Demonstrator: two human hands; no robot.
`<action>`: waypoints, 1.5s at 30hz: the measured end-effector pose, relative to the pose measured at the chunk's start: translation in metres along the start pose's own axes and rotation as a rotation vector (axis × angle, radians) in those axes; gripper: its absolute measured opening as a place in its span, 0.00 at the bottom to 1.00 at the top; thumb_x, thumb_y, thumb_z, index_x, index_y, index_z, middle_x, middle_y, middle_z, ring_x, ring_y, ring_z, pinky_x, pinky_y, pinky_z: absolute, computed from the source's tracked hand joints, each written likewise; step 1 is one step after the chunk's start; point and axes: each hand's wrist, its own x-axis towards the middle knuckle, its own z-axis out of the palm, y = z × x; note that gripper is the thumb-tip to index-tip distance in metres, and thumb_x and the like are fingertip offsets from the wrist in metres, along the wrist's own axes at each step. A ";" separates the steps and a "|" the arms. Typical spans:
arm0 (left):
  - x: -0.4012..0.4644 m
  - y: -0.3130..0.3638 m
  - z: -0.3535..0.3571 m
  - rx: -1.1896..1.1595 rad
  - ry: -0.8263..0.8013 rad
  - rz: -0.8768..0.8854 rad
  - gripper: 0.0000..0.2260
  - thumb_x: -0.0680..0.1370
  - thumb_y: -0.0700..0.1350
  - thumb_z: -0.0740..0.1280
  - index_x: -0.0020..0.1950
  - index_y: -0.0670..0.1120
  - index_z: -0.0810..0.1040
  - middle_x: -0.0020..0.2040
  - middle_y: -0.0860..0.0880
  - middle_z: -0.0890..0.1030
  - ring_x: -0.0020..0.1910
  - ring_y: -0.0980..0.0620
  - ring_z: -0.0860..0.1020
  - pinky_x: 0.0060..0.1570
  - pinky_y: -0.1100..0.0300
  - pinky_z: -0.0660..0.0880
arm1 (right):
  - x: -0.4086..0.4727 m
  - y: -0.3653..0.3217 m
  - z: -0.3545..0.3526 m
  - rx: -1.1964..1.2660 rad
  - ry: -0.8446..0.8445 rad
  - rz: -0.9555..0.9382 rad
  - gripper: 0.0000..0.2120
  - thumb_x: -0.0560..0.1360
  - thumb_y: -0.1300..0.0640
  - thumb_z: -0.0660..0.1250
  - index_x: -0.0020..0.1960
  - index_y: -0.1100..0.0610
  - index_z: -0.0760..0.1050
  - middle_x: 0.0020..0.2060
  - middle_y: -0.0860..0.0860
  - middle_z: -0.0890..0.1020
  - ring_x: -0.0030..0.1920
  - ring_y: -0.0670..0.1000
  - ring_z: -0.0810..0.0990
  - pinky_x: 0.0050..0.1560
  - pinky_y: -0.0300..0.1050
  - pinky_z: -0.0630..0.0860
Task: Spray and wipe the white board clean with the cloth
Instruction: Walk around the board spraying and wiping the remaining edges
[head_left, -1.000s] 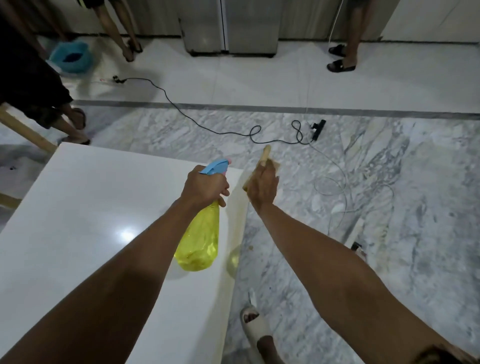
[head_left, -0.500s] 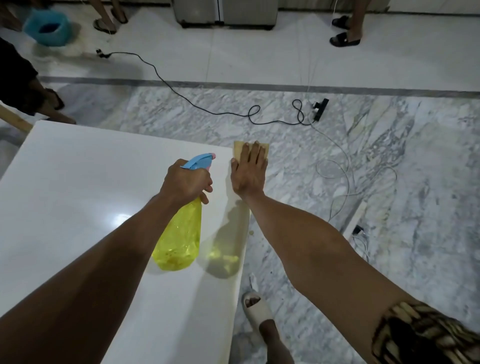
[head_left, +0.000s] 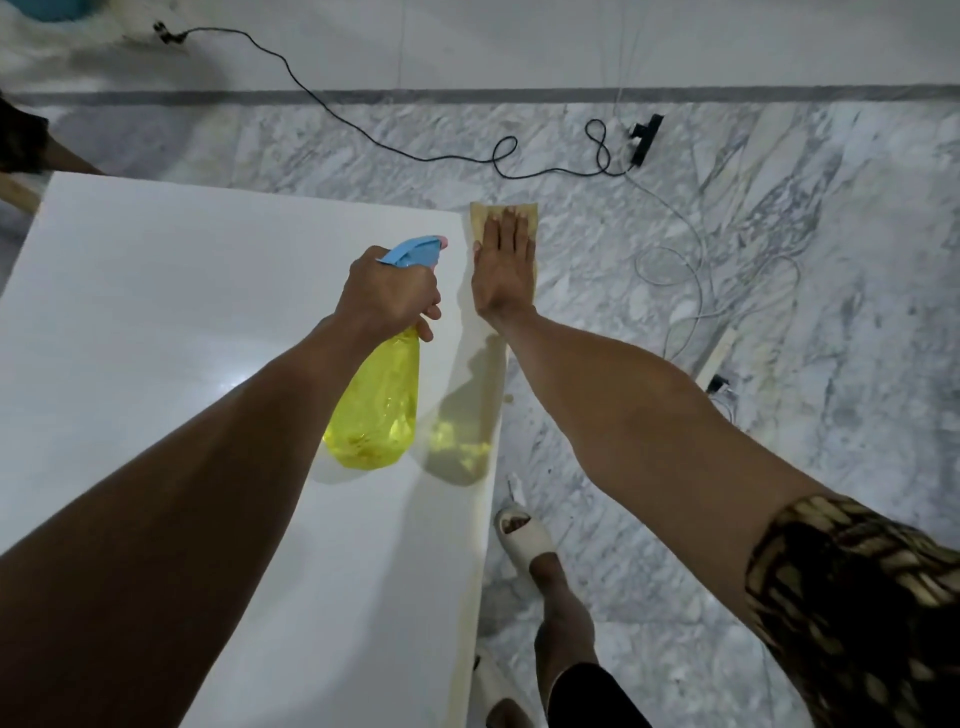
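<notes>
The white board (head_left: 171, 332) lies flat and fills the left half of the view, glossy with a light glare. My left hand (head_left: 387, 293) grips the neck of a yellow spray bottle (head_left: 379, 410) with a blue trigger head, held above the board near its far right corner. My right hand (head_left: 504, 270) lies flat, fingers straight, pressing a tan cloth (head_left: 527, 213) at the board's far right corner. Most of the cloth is hidden under the palm and part of it overhangs the edge.
Grey-veined marble floor (head_left: 779, 467) surrounds the board. A black cable (head_left: 363, 137) and a power strip (head_left: 644, 140) lie on the floor beyond, with white cables (head_left: 691, 270) to the right. My foot in a white slipper (head_left: 522, 540) stands by the board's right edge.
My right hand went from gripping the bunched cloth to pressing it flat on the corner. The view tilted further down; the bottle stays in my left hand.
</notes>
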 end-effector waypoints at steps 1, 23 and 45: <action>-0.002 -0.001 0.001 0.003 -0.004 0.002 0.17 0.82 0.36 0.63 0.61 0.55 0.83 0.43 0.39 0.81 0.35 0.47 0.83 0.26 0.59 0.78 | -0.001 0.001 0.000 0.014 -0.003 -0.002 0.25 0.85 0.54 0.45 0.80 0.61 0.47 0.80 0.59 0.47 0.80 0.59 0.42 0.79 0.54 0.43; -0.074 -0.048 0.008 0.052 0.003 0.057 0.16 0.81 0.39 0.64 0.68 0.46 0.81 0.41 0.42 0.83 0.37 0.45 0.84 0.28 0.58 0.80 | -0.120 -0.001 0.025 -0.073 0.030 -0.085 0.25 0.85 0.54 0.44 0.80 0.63 0.47 0.79 0.62 0.48 0.80 0.60 0.44 0.79 0.54 0.38; -0.333 -0.256 0.004 0.013 0.020 -0.122 0.18 0.81 0.37 0.63 0.64 0.54 0.83 0.41 0.40 0.83 0.41 0.38 0.84 0.44 0.47 0.84 | -0.428 -0.016 0.063 -0.054 -0.043 -0.137 0.24 0.86 0.56 0.45 0.80 0.61 0.48 0.79 0.61 0.49 0.80 0.59 0.44 0.79 0.54 0.39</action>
